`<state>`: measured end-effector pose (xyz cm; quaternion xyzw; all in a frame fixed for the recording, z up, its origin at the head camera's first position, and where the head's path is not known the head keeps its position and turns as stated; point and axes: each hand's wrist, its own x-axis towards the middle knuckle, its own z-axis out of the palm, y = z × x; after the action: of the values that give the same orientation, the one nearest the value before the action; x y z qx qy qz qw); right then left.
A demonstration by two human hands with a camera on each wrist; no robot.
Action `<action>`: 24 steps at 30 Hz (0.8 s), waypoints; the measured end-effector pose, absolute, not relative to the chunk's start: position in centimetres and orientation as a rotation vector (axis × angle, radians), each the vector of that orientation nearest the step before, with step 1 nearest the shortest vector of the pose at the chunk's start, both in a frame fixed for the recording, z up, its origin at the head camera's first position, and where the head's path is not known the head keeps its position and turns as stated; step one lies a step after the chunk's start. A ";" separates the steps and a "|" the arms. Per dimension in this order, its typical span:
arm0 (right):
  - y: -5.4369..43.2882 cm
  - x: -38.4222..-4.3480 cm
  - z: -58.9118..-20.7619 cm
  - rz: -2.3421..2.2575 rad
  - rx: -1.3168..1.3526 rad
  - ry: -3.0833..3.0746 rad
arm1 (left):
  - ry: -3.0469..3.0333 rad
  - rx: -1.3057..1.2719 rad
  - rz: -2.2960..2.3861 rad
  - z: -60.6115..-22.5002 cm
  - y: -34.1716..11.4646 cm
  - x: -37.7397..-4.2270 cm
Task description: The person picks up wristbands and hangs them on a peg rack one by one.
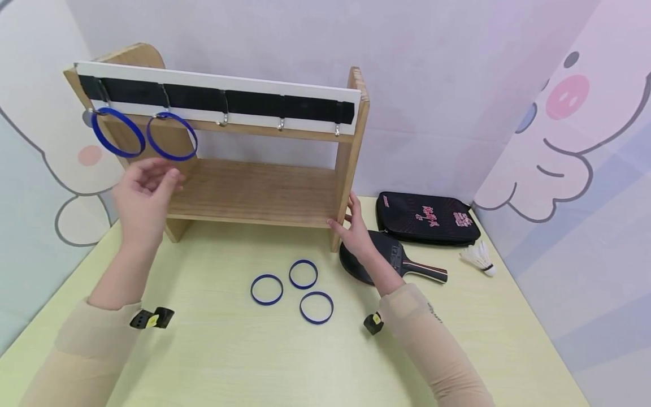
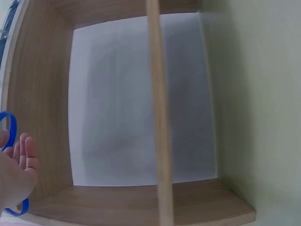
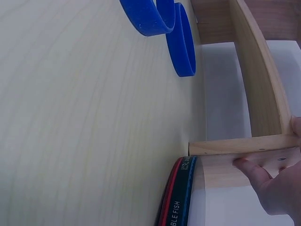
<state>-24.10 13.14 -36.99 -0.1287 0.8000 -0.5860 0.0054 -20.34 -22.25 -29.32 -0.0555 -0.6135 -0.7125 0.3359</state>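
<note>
Two blue rings hang from the leftmost hooks of a wooden shelf (image 1: 254,192): the first ring (image 1: 118,133) on the end hook, the second ring (image 1: 172,137) on the hook beside it. Just below the second ring is my left hand (image 1: 144,189), its fingers loosely bent and nothing seen in its grasp. In the left wrist view a blue ring (image 2: 12,127) shows partly behind that hand. My right hand (image 1: 358,229) grips the shelf's right side panel (image 3: 249,144), thumb and fingers on opposite faces. Three more blue rings, including one ring (image 1: 316,308), lie on the table.
Three further hooks, such as the middle hook (image 1: 222,120), hold no ring. Under my right forearm lies a table tennis bat (image 1: 376,257). A black case (image 1: 427,217) and a shuttlecock (image 1: 479,258) sit at the table's right, by the wall.
</note>
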 end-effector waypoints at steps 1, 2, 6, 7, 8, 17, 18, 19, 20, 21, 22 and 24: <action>13.1 -24.1 -37.0 -1.833 -0.402 2.506 | -1.635 -0.146 -1.845 -29.6 -22.1 -20.3; 13.1 -24.1 -37.0 -1.831 -0.403 2.507 | -1.673 -0.144 -1.819 -30.0 -22.0 -20.2; 13.0 -24.1 -36.9 -1.828 -0.381 2.508 | -1.879 -0.130 -1.656 -30.9 -21.2 -19.8; 13.0 -24.1 -36.9 -1.827 -0.377 2.510 | -1.932 -0.142 -1.598 -31.2 -21.0 -19.7; 13.0 -24.1 -36.9 -1.830 -0.379 2.509 | -1.978 -0.162 -1.538 -31.4 -20.9 -19.6; 13.0 -24.2 -37.1 -1.831 -0.428 2.521 | -2.218 -0.539 -1.106 -34.8 -19.8 -18.6; 13.0 -24.2 -37.1 -1.830 -0.420 2.520 | -2.248 -0.578 -1.078 -35.2 -19.6 -18.6; 13.0 -24.2 -37.1 -1.830 -0.413 2.518 | -2.284 -0.610 -1.054 -35.6 -19.5 -18.6; 13.0 -24.2 -37.1 -1.830 -0.406 2.515 | -2.325 -0.636 -1.028 -36.0 -19.3 -18.6; 13.0 -24.2 -37.1 -1.829 -0.399 2.513 | -2.368 -0.664 -1.005 -36.4 -19.2 -18.6; 13.1 -24.2 -37.1 -1.828 -0.395 2.515 | -2.412 -0.691 -0.992 -36.7 -19.0 -18.7; 13.1 -24.2 -37.1 -1.824 -0.389 2.515 | -2.503 -0.732 -0.966 -37.4 -18.8 -18.8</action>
<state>-24.18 13.08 -37.11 -0.1241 0.8032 -0.5826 0.0051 -18.80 -18.77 -37.38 -0.2589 -0.8855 -0.3417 0.1794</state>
